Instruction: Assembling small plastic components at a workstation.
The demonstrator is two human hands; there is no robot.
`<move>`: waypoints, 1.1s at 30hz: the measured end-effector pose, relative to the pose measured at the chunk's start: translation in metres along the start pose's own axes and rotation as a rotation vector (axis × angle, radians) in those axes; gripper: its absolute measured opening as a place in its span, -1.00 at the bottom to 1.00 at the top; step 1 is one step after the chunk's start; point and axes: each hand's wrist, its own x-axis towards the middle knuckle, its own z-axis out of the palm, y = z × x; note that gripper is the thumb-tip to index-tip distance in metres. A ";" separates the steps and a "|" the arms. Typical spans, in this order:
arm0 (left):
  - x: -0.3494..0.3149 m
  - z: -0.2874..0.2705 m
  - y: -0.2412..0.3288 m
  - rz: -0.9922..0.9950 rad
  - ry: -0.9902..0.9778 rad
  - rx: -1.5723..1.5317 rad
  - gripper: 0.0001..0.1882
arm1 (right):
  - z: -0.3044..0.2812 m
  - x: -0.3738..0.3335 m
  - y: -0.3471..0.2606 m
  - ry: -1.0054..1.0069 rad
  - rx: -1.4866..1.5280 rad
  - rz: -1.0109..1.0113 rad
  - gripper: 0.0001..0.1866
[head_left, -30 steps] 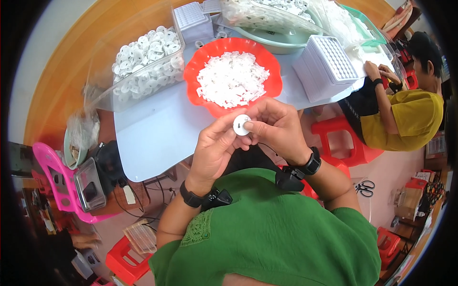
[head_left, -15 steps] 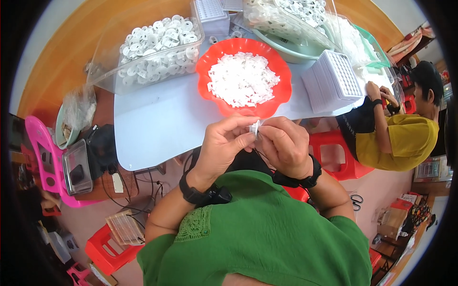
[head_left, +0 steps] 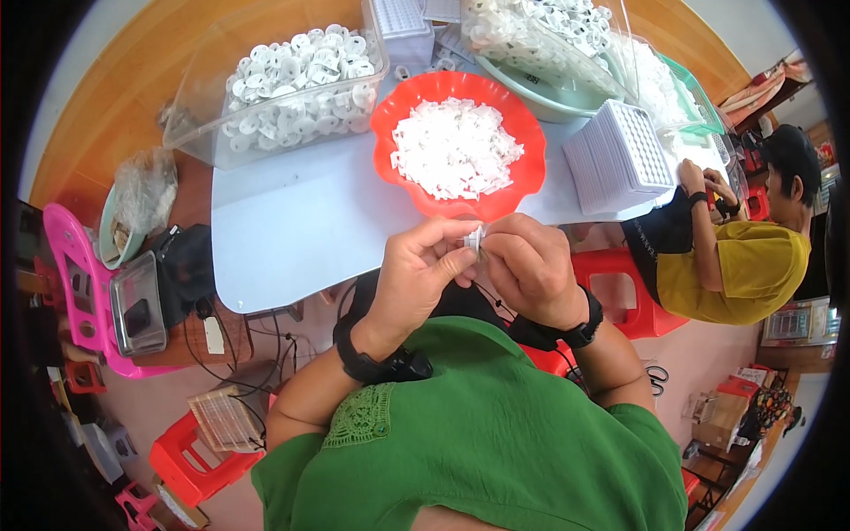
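Observation:
Just below the near rim of a red scalloped bowl (head_left: pixel 502 205), both hands meet over a small round white plastic part (head_left: pixel 474 239). My left hand (head_left: pixel 414 270) pinches it between thumb and forefinger. Closed too, my right hand (head_left: pixel 536 273) presses its thumb and fingertips to the part's right side; those fingertips partly hide it. Small white plastic pieces (head_left: pixel 456 149) are heaped in the bowl. A clear plastic bin (head_left: pixel 199 133) at the far left of the table holds many round white parts (head_left: pixel 297 84) like discs with holes.
A stack of white trays (head_left: pixel 620 159) stands right of the bowl on the pale blue table (head_left: pixel 292 221). Behind are a pale green basin (head_left: pixel 549 104) and a tilted clear bin. A person in a yellow top (head_left: pixel 735 270) works at the right. Red stools (head_left: pixel 620 288) stand nearby.
The view has shifted slightly, moving the table things a little to the right. Both hands stay together at the white part, with only small finger movement.

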 end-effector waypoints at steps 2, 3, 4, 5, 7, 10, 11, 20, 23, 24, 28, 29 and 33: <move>0.001 0.002 0.000 -0.022 0.011 0.040 -0.74 | -0.005 0.003 0.001 -0.014 -0.030 -0.006 -0.79; 0.001 0.003 0.001 -0.024 -0.012 0.044 -0.74 | -0.006 0.005 0.002 -0.035 0.014 -0.007 -0.80; 0.000 0.003 0.004 -0.032 0.024 0.059 -0.75 | -0.007 0.007 0.002 -0.054 0.055 -0.008 -0.82; 0.003 0.004 0.006 -0.036 0.052 0.073 -0.76 | -0.007 0.007 0.002 -0.040 0.059 0.027 -0.83; 0.007 -0.001 0.015 -0.036 0.080 0.142 -0.78 | -0.009 0.009 0.000 -0.062 0.093 0.122 -0.85; 0.023 -0.022 0.043 -0.013 0.140 0.263 -0.76 | -0.028 0.017 0.010 -0.056 0.074 0.180 -0.85; 0.031 -0.030 0.058 0.030 0.154 0.274 -0.80 | -0.036 0.021 0.017 -0.043 0.130 0.236 -0.86; 0.101 -0.109 0.150 0.156 0.339 0.081 -0.67 | -0.109 0.098 0.087 0.255 0.342 0.628 -0.90; 0.086 -0.084 0.121 0.166 0.193 0.243 -0.56 | -0.120 0.122 0.140 0.205 0.025 0.588 -0.88; 0.079 -0.083 0.110 0.098 0.137 0.234 -0.58 | -0.119 0.131 0.155 0.120 -0.125 0.579 -0.87; 0.058 -0.060 0.076 -0.036 0.046 0.207 -0.68 | -0.112 0.162 0.188 -0.236 -0.061 0.780 -0.82; 0.053 -0.058 0.072 -0.081 0.035 0.172 -0.70 | -0.106 0.166 0.192 -0.368 -0.016 0.732 -0.78; 0.041 -0.063 0.060 -0.158 0.028 0.123 -0.74 | -0.088 0.181 0.204 -0.688 -0.076 0.579 -0.66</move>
